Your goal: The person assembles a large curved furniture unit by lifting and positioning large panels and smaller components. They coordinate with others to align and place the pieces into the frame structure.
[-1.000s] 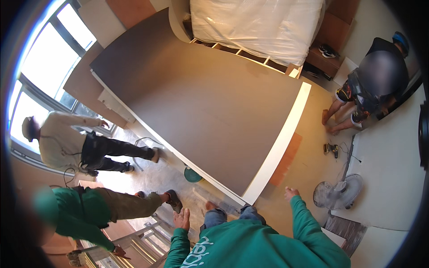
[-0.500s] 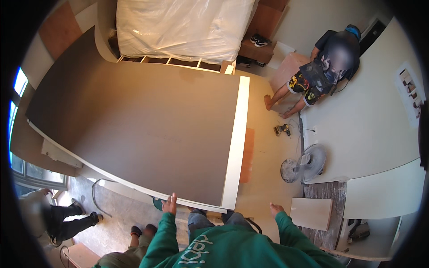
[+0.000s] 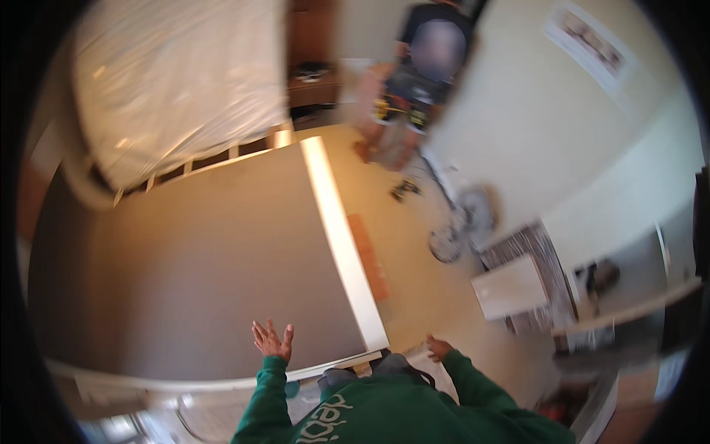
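A large brown panel (image 3: 200,266) with a pale edge strip (image 3: 344,244) lies flat in front of me. My left hand (image 3: 271,341), fingers spread, hovers over the panel's near edge and holds nothing. My right hand (image 3: 438,347) is out past the panel's near right corner, over the floor, empty with fingers loosely apart. Both arms wear green sleeves.
A bed with a plastic-wrapped mattress (image 3: 177,81) stands beyond the panel. Another person (image 3: 414,81) crouches at the far end near a power drill (image 3: 403,190). A floor fan (image 3: 462,222), a white board (image 3: 510,287) and a patterned rug lie to the right.
My view has swung to the right: the panel now sits more to the left, the window side and its people have left the picture. Both hands stay raised and empty.
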{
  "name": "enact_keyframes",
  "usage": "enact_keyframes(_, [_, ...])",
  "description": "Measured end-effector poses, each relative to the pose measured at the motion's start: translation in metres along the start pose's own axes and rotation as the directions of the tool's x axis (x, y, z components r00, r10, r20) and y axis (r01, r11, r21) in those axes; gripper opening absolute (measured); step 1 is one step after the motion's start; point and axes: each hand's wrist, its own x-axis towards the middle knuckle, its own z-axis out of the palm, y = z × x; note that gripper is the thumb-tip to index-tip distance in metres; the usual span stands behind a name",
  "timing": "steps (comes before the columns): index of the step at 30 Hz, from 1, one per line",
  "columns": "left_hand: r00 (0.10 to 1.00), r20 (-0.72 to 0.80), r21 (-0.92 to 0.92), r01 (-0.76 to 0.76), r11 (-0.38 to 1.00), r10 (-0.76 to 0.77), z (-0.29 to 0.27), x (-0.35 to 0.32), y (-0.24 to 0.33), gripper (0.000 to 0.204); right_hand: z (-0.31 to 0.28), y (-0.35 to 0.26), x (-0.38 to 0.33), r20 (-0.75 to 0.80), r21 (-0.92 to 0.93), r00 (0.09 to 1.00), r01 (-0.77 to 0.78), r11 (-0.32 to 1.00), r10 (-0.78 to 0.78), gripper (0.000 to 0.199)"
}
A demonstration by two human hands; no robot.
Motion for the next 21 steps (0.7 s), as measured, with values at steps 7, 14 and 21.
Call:
enact_keyframes(7, [0.462, -0.346, -0.170, -0.887, 0.429, 0.817, -0.067, -0.025, 0.280, 0.065, 0.063, -0.166, -0.049, 0.347, 0.513, 0.884, 0.100, 0.852, -0.313, 0.077])
enact_keyframes(14, [0.118, 0.159, -0.155, -0.978, 0.143, 0.980, 0.050, -0.042, 0.269, 0.074, 0.070, -0.261, -0.189, 0.564, 0.809, 0.349, -0.418, 0.414, -0.749, 0.080])
enact_keyframes(21, [0.790, 0.612, 0.332, -0.307, 0.892, 0.044, 0.118, -0.042, -0.018, 0.019, -0.068, -0.222, -0.028, 0.715, 0.698, 0.184, -0.248, 0.672, -0.674, 0.073])
